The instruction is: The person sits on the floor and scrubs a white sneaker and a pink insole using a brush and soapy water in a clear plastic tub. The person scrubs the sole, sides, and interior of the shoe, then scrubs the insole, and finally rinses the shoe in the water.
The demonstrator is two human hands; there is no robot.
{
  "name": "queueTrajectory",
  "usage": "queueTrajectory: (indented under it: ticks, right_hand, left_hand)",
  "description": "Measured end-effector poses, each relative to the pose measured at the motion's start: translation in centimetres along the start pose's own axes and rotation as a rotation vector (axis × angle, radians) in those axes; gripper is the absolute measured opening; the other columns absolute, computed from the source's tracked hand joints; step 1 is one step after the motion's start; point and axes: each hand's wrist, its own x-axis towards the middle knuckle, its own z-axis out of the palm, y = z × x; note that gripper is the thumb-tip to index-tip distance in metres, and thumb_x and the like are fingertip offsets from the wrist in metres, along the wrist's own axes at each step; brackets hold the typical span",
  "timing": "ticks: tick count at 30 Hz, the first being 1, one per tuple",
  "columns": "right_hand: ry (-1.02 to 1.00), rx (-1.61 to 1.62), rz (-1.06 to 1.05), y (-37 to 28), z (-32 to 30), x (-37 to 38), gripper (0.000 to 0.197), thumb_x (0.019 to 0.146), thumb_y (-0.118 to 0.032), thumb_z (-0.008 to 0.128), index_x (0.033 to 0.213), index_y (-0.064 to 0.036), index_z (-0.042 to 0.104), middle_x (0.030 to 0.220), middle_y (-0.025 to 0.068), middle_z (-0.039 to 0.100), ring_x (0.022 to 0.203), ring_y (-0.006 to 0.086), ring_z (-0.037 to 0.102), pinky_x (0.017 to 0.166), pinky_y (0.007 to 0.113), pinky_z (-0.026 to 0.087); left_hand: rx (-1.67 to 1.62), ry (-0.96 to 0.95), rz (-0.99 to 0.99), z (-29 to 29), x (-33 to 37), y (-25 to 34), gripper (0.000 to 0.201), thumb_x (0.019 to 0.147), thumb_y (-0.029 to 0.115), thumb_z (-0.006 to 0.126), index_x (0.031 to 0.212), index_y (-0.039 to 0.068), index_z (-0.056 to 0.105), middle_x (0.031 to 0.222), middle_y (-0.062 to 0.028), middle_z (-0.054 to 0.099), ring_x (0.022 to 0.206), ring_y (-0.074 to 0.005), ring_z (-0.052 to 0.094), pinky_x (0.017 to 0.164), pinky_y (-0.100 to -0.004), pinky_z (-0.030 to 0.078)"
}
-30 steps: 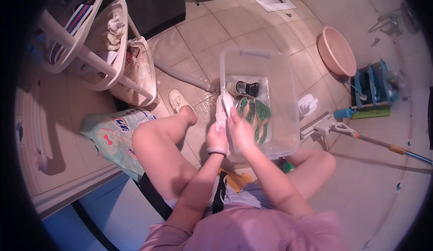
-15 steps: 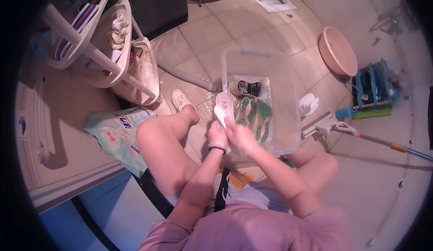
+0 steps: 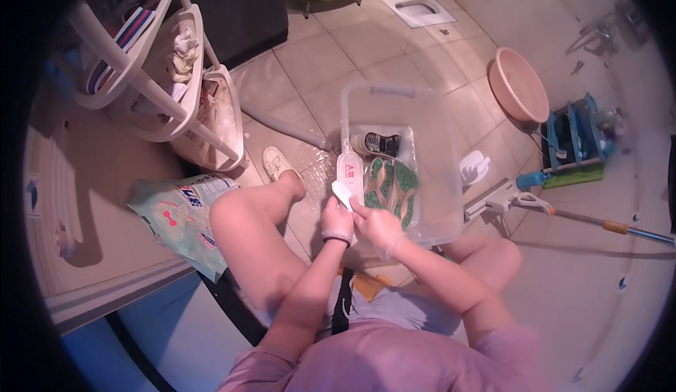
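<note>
Tub (image 3: 445, 149) in the middle, shelf rack (image 3: 186, 126) left, basin (image 3: 520, 85) right

In the tub, one shoe (image 3: 382, 143) lies behind other shoes (image 3: 389, 189). At its left side, the left hand (image 3: 336, 219) holds a sole-shaped piece (image 3: 350, 171); the right hand (image 3: 380, 230), just right of it, holds a handled tool (image 3: 343, 196) over the piece's near end. The bag (image 3: 182, 216) lies before the shelf rack. Right of the tub, the mop (image 3: 591, 221) lies before the caddy (image 3: 574, 138), the basin behind. Beyond everything there sits the squat toilet (image 3: 401, 2).

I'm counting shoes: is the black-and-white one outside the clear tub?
No, the black-and-white shoe lies inside the clear tub, beyond the green-patterned soles.
</note>
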Motion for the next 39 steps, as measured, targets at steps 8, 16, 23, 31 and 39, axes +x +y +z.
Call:
queueTrajectory:
  ticks: [8,16,23,31,39]
  right_hand:
    - [0.291,0.061,0.193,-0.3,0.2,5.9,0.035,0.087,-0.036,0.048,0.121,-0.029,0.055,0.078,0.0175,0.064,0.069,0.0346,0.063,0.064,0.046,0.05]
    - [0.178,0.165,0.212,1.0,2.7,-2.2,0.034,0.087,-0.031,0.048,0.12,-0.0286,0.056,0.073,0.0189,0.063,0.068,0.0356,0.062,0.064,0.045,0.05]
    - [0.118,0.241,0.272,-1.8,-0.5,4.7,0.036,0.089,-0.036,0.045,0.123,-0.032,0.053,0.081,0.0183,0.064,0.077,0.0351,0.062,0.072,0.042,0.049]
    - [0.116,0.289,0.184,0.2,0.6,3.2,0.038,0.088,-0.037,0.048,0.125,-0.0303,0.051,0.08,0.0201,0.063,0.076,0.0382,0.061,0.069,0.045,0.049]
    - [0.15,0.108,0.236,-0.2,3.4,-3.7,0.037,0.087,-0.028,0.051,0.124,-0.0271,0.053,0.073,0.0181,0.063,0.068,0.0348,0.062,0.064,0.045,0.05]
  left_hand:
    - [0.097,0.021,0.058,0.2,0.6,0.0,0.024,0.086,0.019,0.055,0.105,0.004,0.059,0.089,-0.02,0.064,0.085,-0.0341,0.062,0.074,-0.0392,0.047]
    - [-0.004,0.059,0.044,1.2,-0.4,0.2,0.02,0.088,0.012,0.051,0.103,0.0,0.058,0.088,-0.0163,0.065,0.079,-0.0262,0.063,0.072,-0.0356,0.048]
    - [-0.152,0.05,-0.036,1.5,-0.2,-4.1,0.02,0.085,0.018,0.056,0.096,0.0,0.058,0.087,-0.0169,0.064,0.082,-0.0272,0.062,0.074,-0.0367,0.047]
    - [0.039,0.118,-0.014,0.9,3.6,2.2,0.03,0.081,0.024,0.061,0.096,-0.001,0.054,0.089,-0.02,0.063,0.085,-0.0317,0.061,0.074,-0.0397,0.046]
    - [0.193,0.227,0.047,1.6,3.2,1.0,0.02,0.084,0.013,0.052,0.101,0.003,0.053,0.097,-0.0222,0.061,0.092,-0.0402,0.058,0.078,-0.0424,0.045]
